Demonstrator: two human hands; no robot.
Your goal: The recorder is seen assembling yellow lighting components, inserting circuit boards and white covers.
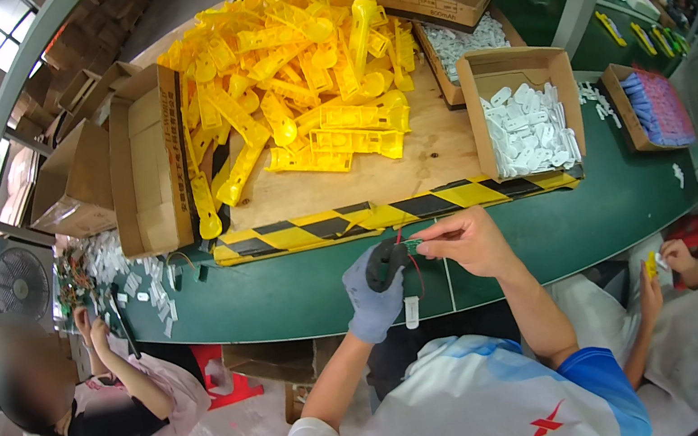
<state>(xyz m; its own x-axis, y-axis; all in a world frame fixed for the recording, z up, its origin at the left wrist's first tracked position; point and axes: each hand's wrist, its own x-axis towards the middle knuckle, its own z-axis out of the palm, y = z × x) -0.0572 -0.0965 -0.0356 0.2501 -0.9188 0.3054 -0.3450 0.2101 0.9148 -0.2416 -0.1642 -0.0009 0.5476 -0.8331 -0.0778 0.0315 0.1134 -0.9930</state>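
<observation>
A small green circuit board [412, 246] is held up between my two hands, just above the near part of the green table. My left hand [372, 292], in a grey glove with dark fingertips, is closed at the board's left end. My bare right hand [469, 243] pinches its right end between thumb and fingers. Thin red wires [419, 276] come off the board, one sticking up and one looping down. Below hangs a small white plastic piece [412, 312], near the table's front edge; the upper end of its link is partly hidden by my gloved fingers.
Ahead, a wooden board [440, 160] edged with striped tape bears a heap of yellow plastic housings [289, 72]. A carton [471, 75] of white plastic pieces stands right of it, an upright carton [146, 159] left. Co-workers sit on both sides of the green table [288, 292].
</observation>
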